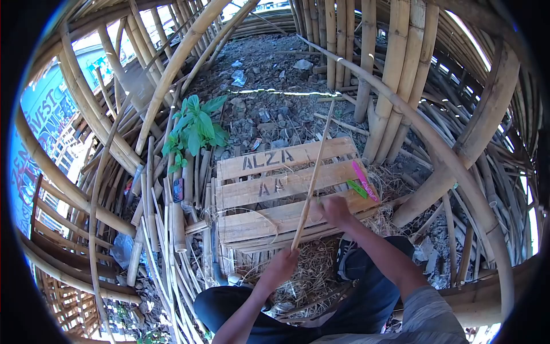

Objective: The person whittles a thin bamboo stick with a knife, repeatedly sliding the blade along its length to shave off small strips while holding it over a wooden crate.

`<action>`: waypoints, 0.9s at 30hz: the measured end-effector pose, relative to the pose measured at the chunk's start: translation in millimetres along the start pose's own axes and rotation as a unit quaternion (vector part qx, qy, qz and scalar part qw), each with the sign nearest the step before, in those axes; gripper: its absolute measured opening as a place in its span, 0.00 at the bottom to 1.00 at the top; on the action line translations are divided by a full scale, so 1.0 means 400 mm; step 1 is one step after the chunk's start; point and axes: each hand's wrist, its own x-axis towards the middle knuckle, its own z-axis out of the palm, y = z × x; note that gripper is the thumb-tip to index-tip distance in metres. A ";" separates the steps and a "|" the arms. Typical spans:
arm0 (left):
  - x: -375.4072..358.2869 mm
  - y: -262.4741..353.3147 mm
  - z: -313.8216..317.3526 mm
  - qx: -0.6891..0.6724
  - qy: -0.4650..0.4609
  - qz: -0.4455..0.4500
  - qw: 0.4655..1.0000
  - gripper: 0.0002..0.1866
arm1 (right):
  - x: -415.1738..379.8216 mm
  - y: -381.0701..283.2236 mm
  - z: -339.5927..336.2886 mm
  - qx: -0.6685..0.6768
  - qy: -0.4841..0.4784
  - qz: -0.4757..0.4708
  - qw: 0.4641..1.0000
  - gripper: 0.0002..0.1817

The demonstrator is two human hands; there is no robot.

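Observation:
A long thin bamboo strip (315,166) slants up and away over a slatted wooden crate (260,195) marked with dark letters. My left hand (279,267) is closed around the strip's near end, just in front of the crate. Higher up, my right hand (334,211) is closed beside the strip, over the crate's front slats; its fingers are blurred, and whether it holds something small is hidden. A pink object (365,180) and a green object (357,189) lie on the crate's right side.
Bamboo poles (395,74) stand behind on the right, and one long pole (412,114) arcs across. A green plant (197,127) grows behind the crate's left side. Thin strips (163,246) lie at left. Straw (312,275) covers the ground between my legs.

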 end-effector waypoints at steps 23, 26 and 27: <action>-0.048 -0.004 -0.011 0.149 0.063 0.086 0.983 0.18 | -0.031 -0.061 -0.022 0.078 -0.150 0.032 0.985 0.33; -0.063 0.006 0.005 0.160 0.064 0.086 0.981 0.19 | -0.026 -0.051 -0.023 0.048 -0.070 -0.005 0.996 0.27; -0.066 0.017 0.005 0.161 0.060 0.085 0.981 0.19 | -0.013 -0.031 -0.030 0.047 -0.070 -0.001 0.996 0.27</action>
